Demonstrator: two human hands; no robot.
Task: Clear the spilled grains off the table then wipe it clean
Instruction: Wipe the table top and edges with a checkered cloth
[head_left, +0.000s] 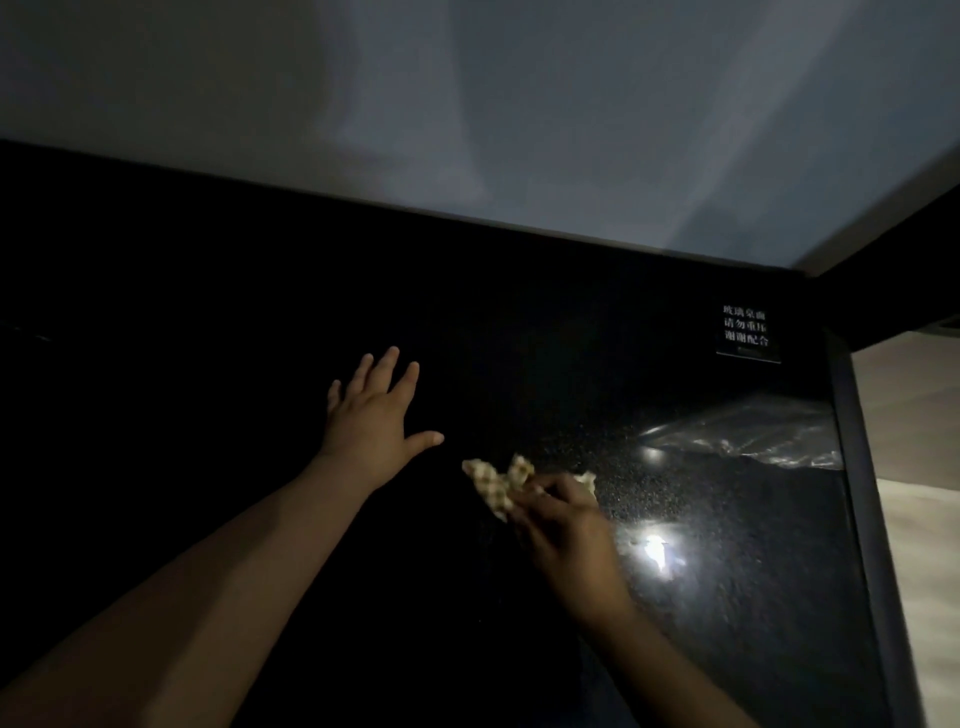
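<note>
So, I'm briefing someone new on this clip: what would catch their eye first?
Probably the right hand at centre gripping a crumpled checkered cloth, with a bright glare on the dark table beside it. The left hand is spread open further left; a clear plastic bag glints near the right edge.

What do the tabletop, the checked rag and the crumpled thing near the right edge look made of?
Tabletop: dark polished stone or glass, speckled, mirrors lights. Rag: soft woven fabric, checked, bunched in the right hand. Crumpled thing: probably thin clear plastic, glossy creases.

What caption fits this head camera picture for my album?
Right hand holds a checked cloth over the dark table; left hand spread open.
</note>
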